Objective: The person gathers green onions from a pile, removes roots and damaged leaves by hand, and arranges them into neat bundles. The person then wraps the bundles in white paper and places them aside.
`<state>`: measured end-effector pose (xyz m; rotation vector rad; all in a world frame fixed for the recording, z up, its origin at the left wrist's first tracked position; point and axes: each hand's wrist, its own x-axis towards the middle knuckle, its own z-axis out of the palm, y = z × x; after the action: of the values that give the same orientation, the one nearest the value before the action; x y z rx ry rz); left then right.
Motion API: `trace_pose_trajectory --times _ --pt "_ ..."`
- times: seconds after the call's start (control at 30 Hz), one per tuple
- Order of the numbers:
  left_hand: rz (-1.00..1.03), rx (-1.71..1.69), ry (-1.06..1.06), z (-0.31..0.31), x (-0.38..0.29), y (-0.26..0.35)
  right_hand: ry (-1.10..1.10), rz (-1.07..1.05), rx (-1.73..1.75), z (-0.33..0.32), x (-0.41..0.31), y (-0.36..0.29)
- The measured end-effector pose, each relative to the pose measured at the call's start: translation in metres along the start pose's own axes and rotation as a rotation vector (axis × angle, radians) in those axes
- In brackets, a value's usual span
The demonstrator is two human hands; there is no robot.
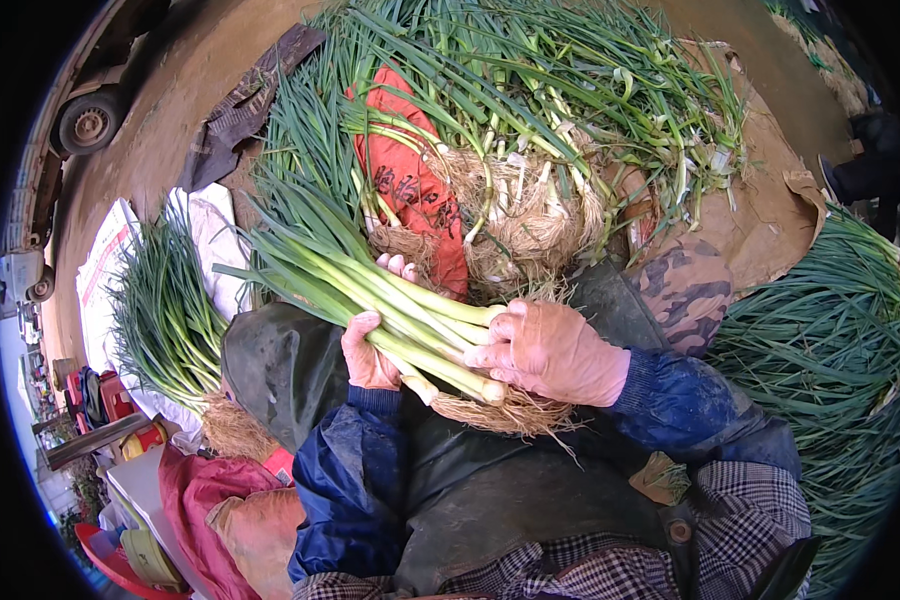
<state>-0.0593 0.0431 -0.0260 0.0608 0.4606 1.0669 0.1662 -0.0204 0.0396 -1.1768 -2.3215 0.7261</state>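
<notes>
A bunch of green onions (412, 322) with pale stems and stringy roots lies across my lap, its leaves pointing to the upper left. My left hand (375, 352) is wrapped around the stems from below, thumb on the near side and fingertips showing on the far side. At the root end, my right hand (547, 349) grips the white bases, its fingers curled over them. Beyond my hands, a large heap of green onions (525, 67) spreads out with its tangled roots towards me, partly over a red cloth (405, 172) bearing writing.
A smaller bundle of green onions (172, 330) lies at the left on white sacks (105, 262). Another big pile (817, 360) fills the right side. Brown sacking (765, 187) lies under the heap. A truck wheel (88, 124) shows at the upper left, a red basin (101, 544) at the lower left.
</notes>
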Motion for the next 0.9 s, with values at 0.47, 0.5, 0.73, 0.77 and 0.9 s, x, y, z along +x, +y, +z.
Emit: trace_pose_trajectory --times 0.47,0.5,0.73,0.77,0.9 --pt "-0.025 -0.036 0.017 -0.01 0.004 -0.008 0.075 0.198 -0.401 0.061 0.015 0.0" --pt "-0.042 -0.014 0.065 -0.013 0.005 -0.008 -0.016 0.243 -0.258 0.056 0.015 0.001" --pt "-0.034 -0.044 0.096 -0.022 0.014 -0.001 0.482 0.518 1.434 -0.029 -0.008 0.006" --pt "-0.054 -0.028 0.133 -0.019 0.016 0.0 0.565 0.446 1.345 -0.038 -0.012 0.007" --pt "-0.062 0.021 0.11 -0.003 0.027 0.0 0.05 0.063 0.421 -0.031 -0.009 0.003"
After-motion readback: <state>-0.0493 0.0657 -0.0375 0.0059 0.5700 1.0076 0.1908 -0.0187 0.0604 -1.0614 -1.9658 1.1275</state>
